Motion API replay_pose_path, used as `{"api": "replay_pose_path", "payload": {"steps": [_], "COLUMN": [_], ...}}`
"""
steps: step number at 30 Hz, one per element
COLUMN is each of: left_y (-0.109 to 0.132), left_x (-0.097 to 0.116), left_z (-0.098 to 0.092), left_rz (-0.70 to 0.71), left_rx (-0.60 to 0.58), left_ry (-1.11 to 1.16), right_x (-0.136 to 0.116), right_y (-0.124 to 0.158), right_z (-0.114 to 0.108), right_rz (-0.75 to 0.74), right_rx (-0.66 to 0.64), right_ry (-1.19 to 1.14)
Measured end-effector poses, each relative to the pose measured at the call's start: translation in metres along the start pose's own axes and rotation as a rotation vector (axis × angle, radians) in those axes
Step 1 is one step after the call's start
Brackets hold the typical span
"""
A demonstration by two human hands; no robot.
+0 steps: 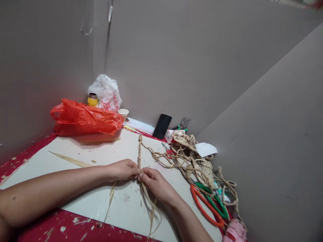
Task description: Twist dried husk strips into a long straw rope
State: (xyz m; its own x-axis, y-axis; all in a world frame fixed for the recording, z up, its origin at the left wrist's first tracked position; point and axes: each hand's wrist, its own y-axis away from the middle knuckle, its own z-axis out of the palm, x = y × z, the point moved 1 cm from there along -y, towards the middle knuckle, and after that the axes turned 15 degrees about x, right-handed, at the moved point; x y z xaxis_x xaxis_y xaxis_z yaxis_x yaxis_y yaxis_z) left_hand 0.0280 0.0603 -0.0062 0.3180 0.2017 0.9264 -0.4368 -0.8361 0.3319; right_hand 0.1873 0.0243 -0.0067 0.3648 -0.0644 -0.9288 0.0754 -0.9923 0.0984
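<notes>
A narrow braid of straw-coloured plant fibre (139,153) runs away from me up the middle of the white board (75,198). At its near end my left hand (123,169) pinches it from the left, fingers closed. My right hand (153,181) grips the same spot from the right, thumb and fingers pressed together. The two hands almost touch. Loose fibre strands (151,208) hang toward me from below the fingers, and one more strand (111,196) drops under my left wrist. A flat dry leaf strip (69,159) lies beyond my left forearm.
Tangled braided cord (181,158) heaps on the right, with orange-handled scissors (205,208) and a green handle (222,206) beside it. A phone (162,126) leans on the back wall. Left of it stand a paper cup (123,113), a red plastic bag (87,119) and a yellow jar (92,100).
</notes>
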Motion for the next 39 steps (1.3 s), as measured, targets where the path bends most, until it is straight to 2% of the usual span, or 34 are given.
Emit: {"api": "replay_pose_path", "payload": {"steps": [3, 6, 11, 16, 24, 29, 33, 37, 39], "left_y": [0.002, 0.005, 0.006, 0.005, 0.004, 0.001, 0.002, 0.004, 0.005], "left_x": [0.003, 0.007, 0.006, 0.002, 0.000, -0.005, -0.006, -0.004, -0.002], "left_z": [0.001, 0.005, 0.011, 0.012, 0.010, 0.012, 0.012, 0.011, 0.011], "left_rz": [-0.100, -0.102, -0.032, 0.013, 0.017, 0.070, 0.044, -0.040, -0.020], "left_rx": [-0.048, 0.002, 0.118, 0.145, 0.151, 0.157, 0.160, 0.134, 0.125], "left_ry": [0.095, 0.121, 0.101, 0.090, 0.071, 0.107, 0.115, 0.125, 0.133], "right_x": [-0.004, -0.006, -0.009, -0.013, -0.017, -0.027, -0.027, -0.025, -0.025], "right_y": [0.001, 0.003, 0.005, 0.005, 0.010, 0.029, 0.037, 0.037, 0.038], "right_z": [0.000, 0.001, 0.002, -0.002, -0.019, 0.002, 0.023, 0.031, 0.033], "right_rz": [-0.103, -0.141, -0.109, -0.076, -0.058, -0.104, -0.150, -0.133, -0.162], "right_rx": [0.047, 0.068, 0.058, -0.009, 0.073, 0.060, 0.110, 0.156, 0.173], "right_ry": [0.128, 0.195, 0.179, 0.145, 0.395, 0.455, 0.606, 0.738, 0.769]}}
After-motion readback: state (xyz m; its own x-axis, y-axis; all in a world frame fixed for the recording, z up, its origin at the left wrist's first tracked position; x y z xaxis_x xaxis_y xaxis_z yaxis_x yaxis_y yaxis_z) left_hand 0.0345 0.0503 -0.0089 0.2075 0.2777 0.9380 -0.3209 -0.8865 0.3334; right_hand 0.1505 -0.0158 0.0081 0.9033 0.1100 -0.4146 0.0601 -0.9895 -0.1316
